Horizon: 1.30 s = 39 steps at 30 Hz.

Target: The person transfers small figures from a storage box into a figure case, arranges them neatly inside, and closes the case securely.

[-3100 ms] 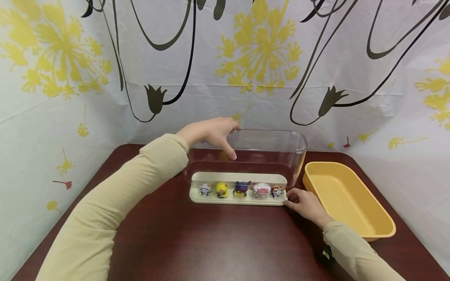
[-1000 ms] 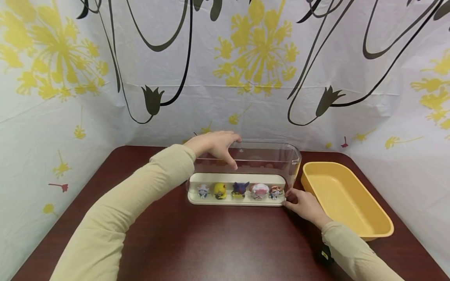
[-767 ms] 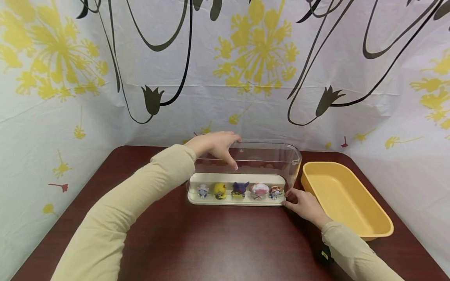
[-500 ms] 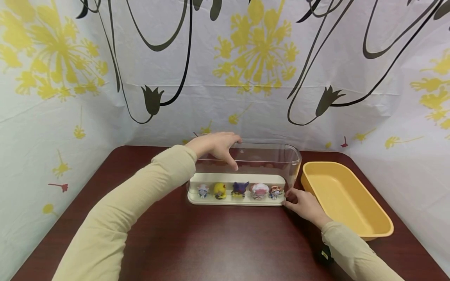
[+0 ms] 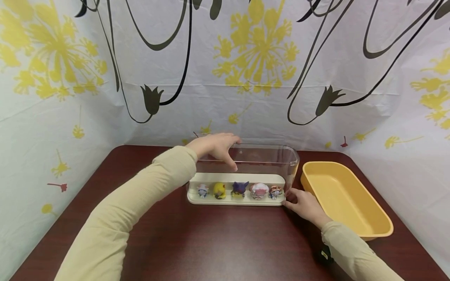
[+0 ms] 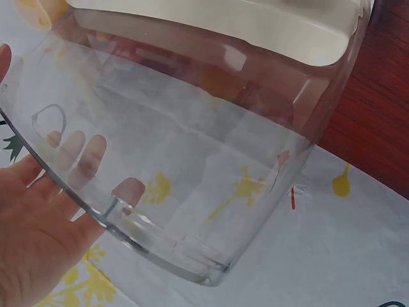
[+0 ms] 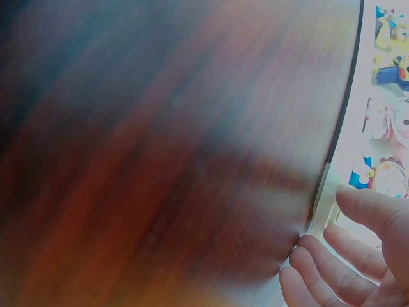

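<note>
A clear plastic display cover (image 5: 265,155) stands over a long cream-white base (image 5: 233,201) at the middle of the table. Several small figurines (image 5: 219,191) sit in a row on the base, seen through the cover's front wall. My left hand (image 5: 218,147) grips the cover's top from above, thumb at the front and fingers reaching behind; the left wrist view shows several fingers through the plastic. At the base's right front corner, my right hand (image 5: 305,205) holds the edge between thumb and fingers, as the right wrist view also shows (image 7: 374,249).
A yellow tray (image 5: 337,193) stands at the right, close beside the right hand and the cover's right end. The dark red table (image 5: 218,242) extends in front of the base. A patterned white curtain (image 5: 204,58) hangs right behind the table's back edge.
My left hand has brought the clear cover down over the figurines, mostly between the two oldest frames, with a slight lowering since. My right hand has stayed at the base's corner.
</note>
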Each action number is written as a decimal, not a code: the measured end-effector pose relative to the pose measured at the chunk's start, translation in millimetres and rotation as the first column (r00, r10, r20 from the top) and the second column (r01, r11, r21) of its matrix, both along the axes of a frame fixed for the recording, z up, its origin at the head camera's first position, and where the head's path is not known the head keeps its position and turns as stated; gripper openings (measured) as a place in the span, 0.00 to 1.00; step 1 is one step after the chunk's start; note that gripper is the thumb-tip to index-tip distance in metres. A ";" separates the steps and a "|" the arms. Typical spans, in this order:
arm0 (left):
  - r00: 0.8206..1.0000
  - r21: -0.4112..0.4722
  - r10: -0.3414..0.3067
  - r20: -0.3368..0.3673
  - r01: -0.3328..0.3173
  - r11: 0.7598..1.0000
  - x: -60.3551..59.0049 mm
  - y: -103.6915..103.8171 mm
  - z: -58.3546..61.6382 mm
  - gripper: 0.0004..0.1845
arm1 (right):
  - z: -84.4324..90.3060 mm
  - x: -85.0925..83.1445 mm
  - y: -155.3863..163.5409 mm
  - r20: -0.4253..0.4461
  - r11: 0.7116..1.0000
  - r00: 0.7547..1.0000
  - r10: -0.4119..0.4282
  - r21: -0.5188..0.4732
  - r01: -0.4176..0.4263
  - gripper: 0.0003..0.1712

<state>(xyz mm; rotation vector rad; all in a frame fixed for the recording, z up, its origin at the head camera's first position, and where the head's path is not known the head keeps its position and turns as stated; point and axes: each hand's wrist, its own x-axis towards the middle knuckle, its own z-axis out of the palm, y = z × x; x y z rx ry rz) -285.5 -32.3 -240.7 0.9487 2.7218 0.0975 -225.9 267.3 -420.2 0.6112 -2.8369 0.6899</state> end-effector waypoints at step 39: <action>1.000 -0.019 0.029 -0.003 -0.029 0.999 0.8 0.4 -23.7 0.44 | -0.1 -1.7 0.5 0.031 1.000 0.999 -0.014 -0.002 0.014 0.09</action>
